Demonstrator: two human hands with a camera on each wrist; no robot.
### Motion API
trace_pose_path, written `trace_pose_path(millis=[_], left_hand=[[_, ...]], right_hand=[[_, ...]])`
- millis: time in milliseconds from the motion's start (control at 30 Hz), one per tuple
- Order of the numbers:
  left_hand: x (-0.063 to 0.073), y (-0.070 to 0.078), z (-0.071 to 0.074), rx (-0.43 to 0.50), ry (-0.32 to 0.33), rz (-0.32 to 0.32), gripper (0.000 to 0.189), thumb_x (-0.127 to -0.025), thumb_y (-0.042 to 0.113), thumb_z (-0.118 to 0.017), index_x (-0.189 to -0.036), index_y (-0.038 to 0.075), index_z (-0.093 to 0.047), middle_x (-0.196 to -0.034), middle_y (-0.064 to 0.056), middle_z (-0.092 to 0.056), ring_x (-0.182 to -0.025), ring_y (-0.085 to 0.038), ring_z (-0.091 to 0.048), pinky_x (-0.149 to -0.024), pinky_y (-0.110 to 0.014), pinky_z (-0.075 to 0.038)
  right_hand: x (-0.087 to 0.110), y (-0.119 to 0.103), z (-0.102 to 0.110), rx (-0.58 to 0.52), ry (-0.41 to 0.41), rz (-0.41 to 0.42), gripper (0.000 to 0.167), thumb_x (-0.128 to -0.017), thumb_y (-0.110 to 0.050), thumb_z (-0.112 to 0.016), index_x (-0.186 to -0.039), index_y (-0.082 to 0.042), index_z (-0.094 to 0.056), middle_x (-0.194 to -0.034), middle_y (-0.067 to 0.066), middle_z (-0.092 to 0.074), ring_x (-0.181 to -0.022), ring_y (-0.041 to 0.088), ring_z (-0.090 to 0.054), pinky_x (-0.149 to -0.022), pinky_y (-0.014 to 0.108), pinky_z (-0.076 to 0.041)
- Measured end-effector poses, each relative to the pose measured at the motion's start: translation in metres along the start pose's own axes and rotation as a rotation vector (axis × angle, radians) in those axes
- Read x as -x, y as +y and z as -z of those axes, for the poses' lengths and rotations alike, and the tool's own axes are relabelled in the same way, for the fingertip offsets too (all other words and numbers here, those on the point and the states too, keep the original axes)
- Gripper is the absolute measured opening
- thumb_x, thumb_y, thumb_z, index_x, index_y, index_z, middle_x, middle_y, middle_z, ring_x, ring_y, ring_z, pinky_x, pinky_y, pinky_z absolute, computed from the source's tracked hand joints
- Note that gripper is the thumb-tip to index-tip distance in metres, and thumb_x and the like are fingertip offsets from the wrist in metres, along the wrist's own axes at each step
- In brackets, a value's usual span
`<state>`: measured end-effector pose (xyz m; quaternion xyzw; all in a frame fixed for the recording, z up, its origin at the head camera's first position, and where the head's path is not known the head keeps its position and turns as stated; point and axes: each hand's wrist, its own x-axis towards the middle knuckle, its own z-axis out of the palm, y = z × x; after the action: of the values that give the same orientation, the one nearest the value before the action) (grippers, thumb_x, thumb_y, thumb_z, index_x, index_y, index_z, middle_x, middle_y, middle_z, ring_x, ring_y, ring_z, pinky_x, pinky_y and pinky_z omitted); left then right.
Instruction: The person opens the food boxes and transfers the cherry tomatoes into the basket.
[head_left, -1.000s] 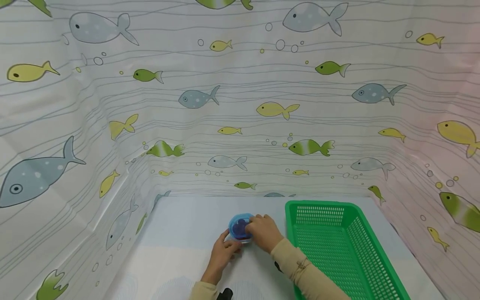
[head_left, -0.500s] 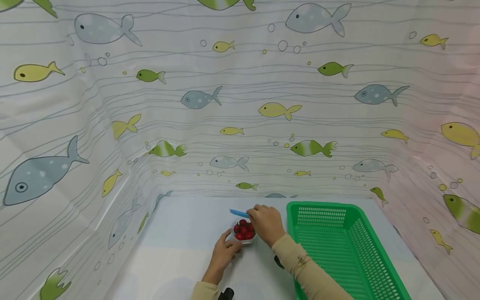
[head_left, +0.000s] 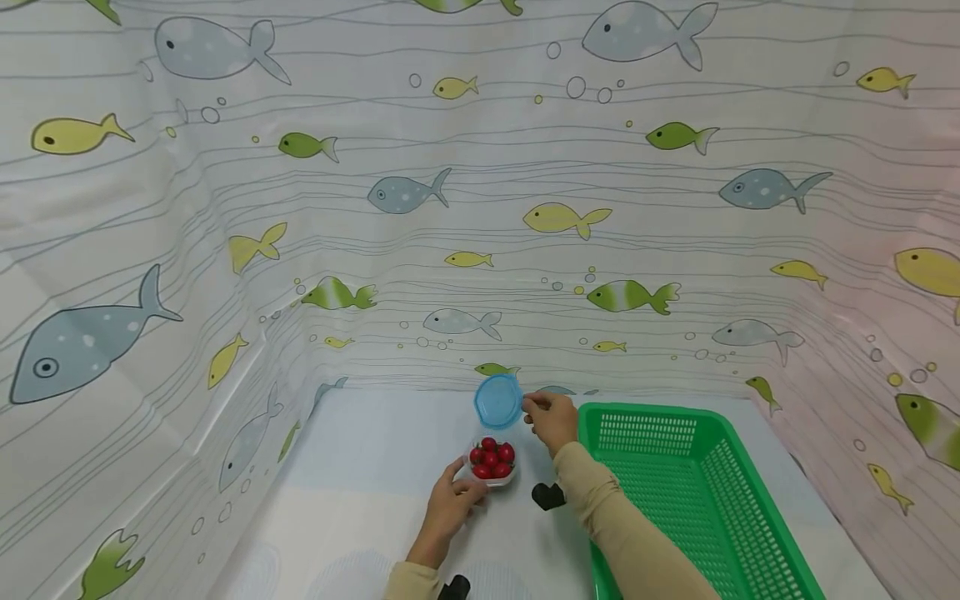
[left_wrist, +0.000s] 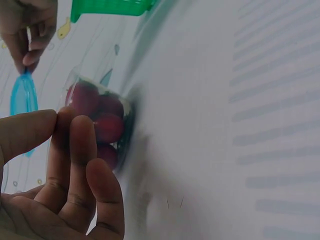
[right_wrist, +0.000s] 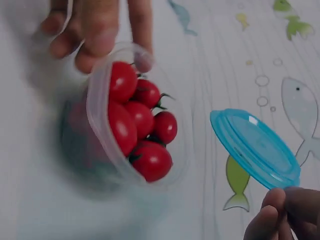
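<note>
Lid (right_wrist: 257,147), translucent blue plastic, smooth and glossy, with a bright highlight on its face; container (right_wrist: 97,115), clear plastic, smooth, with a cloudier rim; tomatoes (right_wrist: 121,129), taut red skins, glossy. Basket (head_left: 652,410), green plastic, walls perforated in a lattice, rim smooth with low sheen. Printed backdrop (head_left: 405,242), creased sheet with soft sheen, resembling coated paper or plastic; tabletop (head_left: 360,450), smooth, mostly matt; sleeve (head_left: 637,525), beige matt cloth.

One each: lid (head_left: 498,402), container (right_wrist: 98,110), basket (head_left: 660,500).
</note>
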<state>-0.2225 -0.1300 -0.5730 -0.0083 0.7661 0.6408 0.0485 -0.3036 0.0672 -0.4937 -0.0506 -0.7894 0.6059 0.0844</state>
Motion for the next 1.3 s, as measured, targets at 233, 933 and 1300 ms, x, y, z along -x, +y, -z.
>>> trace_pose_path(millis=[233, 933, 1300], left_hand=[[0.0, -0.001, 0.001, 0.004, -0.003, 0.01, 0.073, -0.097, 0.014, -0.067, -0.152, -0.011, -0.028, -0.097, -0.021, -0.072, -0.086, -0.03, -0.069, -0.067, -0.033, -0.049], [-0.004, 0.003, 0.005, 0.009, -0.002, 0.01, 0.075, -0.095, 0.02, -0.071, -0.153, -0.006, -0.031, -0.095, -0.013, -0.074, -0.082, -0.02, -0.069, -0.069, -0.033, -0.05], [-0.003, -0.002, 0.001, -0.009, -0.001, 0.028, 0.074, -0.095, 0.019, -0.07, -0.154, -0.004, -0.032, -0.093, -0.012, -0.073, -0.082, -0.016, -0.067, -0.07, -0.031, -0.05]], right_hand=[[-0.006, 0.012, -0.007, -0.258, 0.047, -0.21, 0.024, -0.096, 0.0, -0.066, -0.116, 0.013, -0.069, -0.097, 0.026, -0.071, -0.07, 0.016, -0.068, -0.059, 0.024, -0.054], [-0.014, 0.024, -0.018, -0.396, 0.148, -0.415, 0.027, -0.095, 0.003, -0.063, -0.12, 0.014, -0.064, -0.084, 0.015, -0.069, -0.067, 0.011, -0.064, -0.063, 0.023, -0.055], [-0.014, 0.038, -0.022, -0.434, 0.139, -0.501, 0.031, -0.092, 0.009, -0.063, -0.122, 0.017, -0.062, -0.083, 0.014, -0.068, -0.063, 0.011, -0.061, -0.064, 0.026, -0.055]])
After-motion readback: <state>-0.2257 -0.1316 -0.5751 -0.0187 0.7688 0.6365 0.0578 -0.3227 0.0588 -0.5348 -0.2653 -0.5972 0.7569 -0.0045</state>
